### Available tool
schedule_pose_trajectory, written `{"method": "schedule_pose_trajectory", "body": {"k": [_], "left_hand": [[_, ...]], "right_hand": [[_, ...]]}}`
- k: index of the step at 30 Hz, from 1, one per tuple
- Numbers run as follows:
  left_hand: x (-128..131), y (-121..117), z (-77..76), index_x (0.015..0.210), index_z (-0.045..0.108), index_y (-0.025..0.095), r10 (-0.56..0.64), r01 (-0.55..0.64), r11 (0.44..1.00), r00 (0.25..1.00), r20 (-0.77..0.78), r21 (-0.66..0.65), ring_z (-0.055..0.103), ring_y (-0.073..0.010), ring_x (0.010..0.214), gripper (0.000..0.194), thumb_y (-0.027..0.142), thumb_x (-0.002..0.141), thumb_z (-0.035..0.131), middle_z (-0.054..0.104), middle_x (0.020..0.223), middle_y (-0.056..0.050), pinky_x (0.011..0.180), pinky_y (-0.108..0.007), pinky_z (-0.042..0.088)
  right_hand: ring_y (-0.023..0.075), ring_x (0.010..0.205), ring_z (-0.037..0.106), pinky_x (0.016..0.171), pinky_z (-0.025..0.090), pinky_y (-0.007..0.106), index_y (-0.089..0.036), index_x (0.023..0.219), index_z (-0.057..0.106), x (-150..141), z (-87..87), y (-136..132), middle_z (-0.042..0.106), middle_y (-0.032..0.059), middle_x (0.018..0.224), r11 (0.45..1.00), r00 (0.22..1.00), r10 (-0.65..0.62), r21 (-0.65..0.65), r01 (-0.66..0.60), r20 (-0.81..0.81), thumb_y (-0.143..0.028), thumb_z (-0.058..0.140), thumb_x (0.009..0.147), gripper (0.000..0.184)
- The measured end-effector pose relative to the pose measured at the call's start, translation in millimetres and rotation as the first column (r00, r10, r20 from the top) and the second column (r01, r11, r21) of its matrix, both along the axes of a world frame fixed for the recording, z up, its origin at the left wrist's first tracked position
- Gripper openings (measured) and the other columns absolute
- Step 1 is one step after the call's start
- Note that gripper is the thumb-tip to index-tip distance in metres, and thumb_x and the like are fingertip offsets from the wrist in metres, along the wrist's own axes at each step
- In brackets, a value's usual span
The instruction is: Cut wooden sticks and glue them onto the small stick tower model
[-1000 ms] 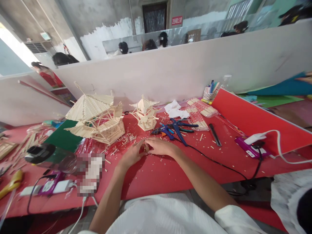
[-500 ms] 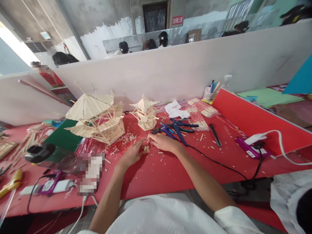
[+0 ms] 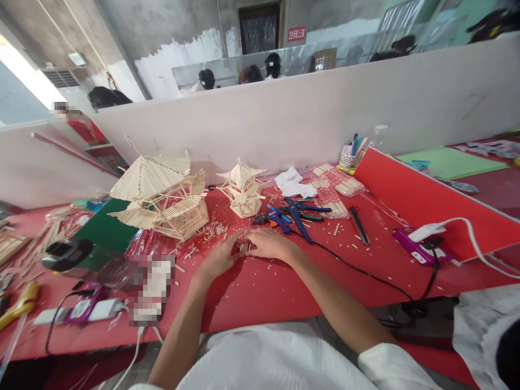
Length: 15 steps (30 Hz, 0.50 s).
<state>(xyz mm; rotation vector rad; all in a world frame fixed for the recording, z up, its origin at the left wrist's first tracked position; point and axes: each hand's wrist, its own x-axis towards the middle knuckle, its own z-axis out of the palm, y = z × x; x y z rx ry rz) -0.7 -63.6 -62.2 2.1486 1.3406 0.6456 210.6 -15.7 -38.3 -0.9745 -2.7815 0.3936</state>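
Note:
A small row of short wooden sticks [image 3: 245, 247] stands on the red tabletop, partly hidden by fingers. My left hand [image 3: 219, 257] is curled round its left side, thumb and fingertips closed against it. From the right, my right hand [image 3: 268, 245] bends over and grips the other side, with thumb and fingers near the ends. Just beyond the hands is a small pagoda model [image 3: 242, 189] of wooden sticks, and to its left a larger stick pavilion model [image 3: 162, 197]. A glue gun [image 3: 268, 216] and blue-handled cutters [image 3: 298, 219] lie beyond my right hand.
Stick offcuts [image 3: 215, 231] litter the table. On the right are a utility knife [image 3: 359, 225], bagged sticks [image 3: 349, 187], a purple power strip [image 3: 420, 250] and a red board [image 3: 430, 203]. A bottle [image 3: 87, 260] and a phone [image 3: 152, 290] lie left. A white partition [image 3: 284, 119] runs behind.
My right hand has come down and nearer, from behind the sticks to their right side, its fingers closing on them. My left hand has hardly moved.

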Motion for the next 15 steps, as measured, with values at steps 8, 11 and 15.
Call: {"method": "schedule_pose_trajectory", "body": {"k": [8, 11, 15], "left_hand": [[-3.2, 0.7, -2.1, 0.145, 0.044, 0.025, 0.002, -0.002, 1.0, 1.0, -0.007, 0.022, 0.068, -0.0245, 0.107, 0.063, 0.023, 0.086, 0.064, 0.072, 0.12, -0.009, 0.096, -0.037, 0.052], [-5.9, 1.7, -5.4, 0.147, 0.042, 0.023, 0.011, -0.009, 0.999, 0.999, -0.037, 0.035, 0.068, -0.0258, 0.109, 0.065, 0.023, 0.086, 0.064, 0.071, 0.121, -0.011, 0.098, -0.04, 0.052], [-5.4, 0.9, -5.6, 0.147, 0.044, 0.024, 0.023, -0.02, 0.997, 0.999, -0.036, 0.077, 0.065, -0.0262, 0.116, 0.065, 0.023, 0.085, 0.065, 0.068, 0.128, -0.011, 0.102, -0.041, 0.05]], "right_hand": [[0.0263, 0.098, 0.067, 0.078, 0.044, 0.029, -0.018, 0.09, 0.068, -4.6, 0.9, -2.9, 0.07, 0.0133, 0.107, 0.999, 0.999, 0.031, -0.012, -0.031, -0.044, -0.028, 0.067, 0.091, 0.011], [0.0267, 0.098, 0.066, 0.079, 0.045, 0.03, -0.017, 0.092, 0.068, -4.0, 2.5, -3.1, 0.07, 0.0133, 0.107, 0.999, 0.997, 0.042, -0.029, -0.044, -0.066, -0.032, 0.068, 0.091, 0.014], [0.0288, 0.102, 0.065, 0.081, 0.047, 0.033, -0.016, 0.109, 0.068, -0.7, 3.3, -1.6, 0.067, 0.0147, 0.114, 0.998, 0.995, 0.035, -0.042, -0.039, -0.095, -0.033, 0.071, 0.088, 0.026]]}}
